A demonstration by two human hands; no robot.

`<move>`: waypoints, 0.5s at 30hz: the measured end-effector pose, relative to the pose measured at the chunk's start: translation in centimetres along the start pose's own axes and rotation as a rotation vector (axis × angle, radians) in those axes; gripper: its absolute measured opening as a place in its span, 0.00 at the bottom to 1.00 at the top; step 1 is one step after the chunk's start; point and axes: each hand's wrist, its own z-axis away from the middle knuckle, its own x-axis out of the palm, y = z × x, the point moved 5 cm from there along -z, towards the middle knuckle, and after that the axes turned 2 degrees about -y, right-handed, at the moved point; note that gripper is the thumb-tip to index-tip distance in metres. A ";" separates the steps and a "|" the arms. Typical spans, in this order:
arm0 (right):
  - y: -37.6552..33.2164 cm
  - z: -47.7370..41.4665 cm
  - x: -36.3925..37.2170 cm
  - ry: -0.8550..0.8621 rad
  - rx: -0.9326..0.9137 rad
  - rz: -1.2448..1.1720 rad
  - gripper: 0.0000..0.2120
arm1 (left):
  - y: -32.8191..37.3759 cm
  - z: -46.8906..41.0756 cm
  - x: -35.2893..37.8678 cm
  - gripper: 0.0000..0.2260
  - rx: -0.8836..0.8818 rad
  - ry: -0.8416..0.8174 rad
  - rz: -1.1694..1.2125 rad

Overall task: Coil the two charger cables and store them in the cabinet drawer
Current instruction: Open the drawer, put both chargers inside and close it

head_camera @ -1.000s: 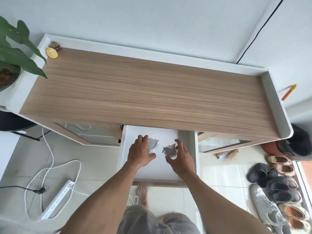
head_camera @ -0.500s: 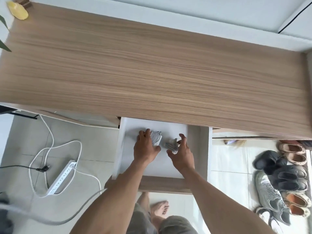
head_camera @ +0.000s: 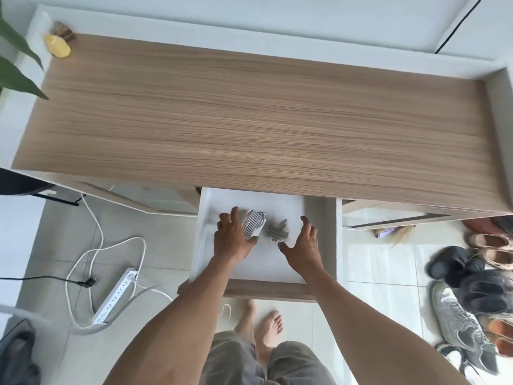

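Note:
The white cabinet drawer (head_camera: 266, 266) stands pulled out below the wooden cabinet top (head_camera: 249, 120). Two coiled charger cables lie on its bottom. The left cable (head_camera: 254, 223) is wound round a white charger block; the right cable (head_camera: 278, 232) is a smaller grey bundle. My left hand (head_camera: 231, 241) lies beside the left cable with fairly straight fingers, its thumb touching the block's near corner. To the right of the smaller bundle, my right hand (head_camera: 304, 245) hovers spread and apart from it, holding nothing.
A white power strip (head_camera: 115, 298) with looping cords lies on the floor at left. Several shoes (head_camera: 477, 287) crowd the floor at right. A yellow object (head_camera: 57, 45) and plant leaves (head_camera: 16, 79) sit at the cabinet's far left. My bare feet (head_camera: 266, 326) stand under the drawer front.
My right hand has let go of the smaller bundle and moved right, fingers spread. The left cable now lies on the drawer bottom with my left hand loosened beside it.

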 end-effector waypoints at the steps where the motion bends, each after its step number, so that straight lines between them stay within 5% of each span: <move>1: 0.0 0.5 -0.4 0.012 0.008 -0.030 0.39 | 0.0 0.6 -0.4 0.38 -0.011 0.006 -0.002; 15: 2.1 10.4 -1.2 -0.009 0.162 -0.429 0.08 | -0.2 13.1 -1.6 0.26 -0.103 0.123 0.004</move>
